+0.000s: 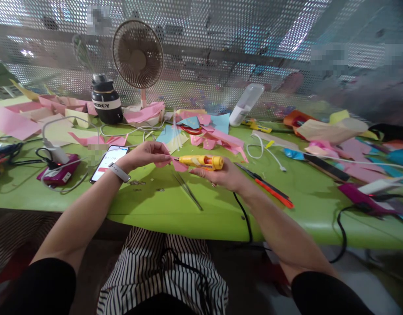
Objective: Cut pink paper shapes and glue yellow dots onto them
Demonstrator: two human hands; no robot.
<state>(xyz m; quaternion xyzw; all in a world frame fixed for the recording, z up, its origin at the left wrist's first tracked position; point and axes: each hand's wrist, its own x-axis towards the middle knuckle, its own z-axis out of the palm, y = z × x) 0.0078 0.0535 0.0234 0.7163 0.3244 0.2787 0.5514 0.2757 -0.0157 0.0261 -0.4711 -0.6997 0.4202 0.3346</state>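
Note:
In my right hand (214, 174) is a yellow hot glue gun (201, 162), its nozzle pointing left. A black cord (243, 214) runs down from under that hand and over the table edge. My left hand (149, 154) pinches a small piece of pink paper (179, 166), which hangs right at the nozzle; whether the tip touches it I cannot tell. Tweezers (188, 191) lie on the green table (139, 209) below the two hands. Near my left wrist lies a lit phone (110, 162) with a timer on its screen. Small flat bits (137, 185) are scattered beside it.
An orange-handled cutter (273, 193) lies right of my hand. Behind are a fan (137, 54), a black jar (106, 105), a clear bottle (246, 104) and coloured paper scraps (217, 140). Purple power strips (59, 171) with cables sit on both sides. A mesh screen stands behind.

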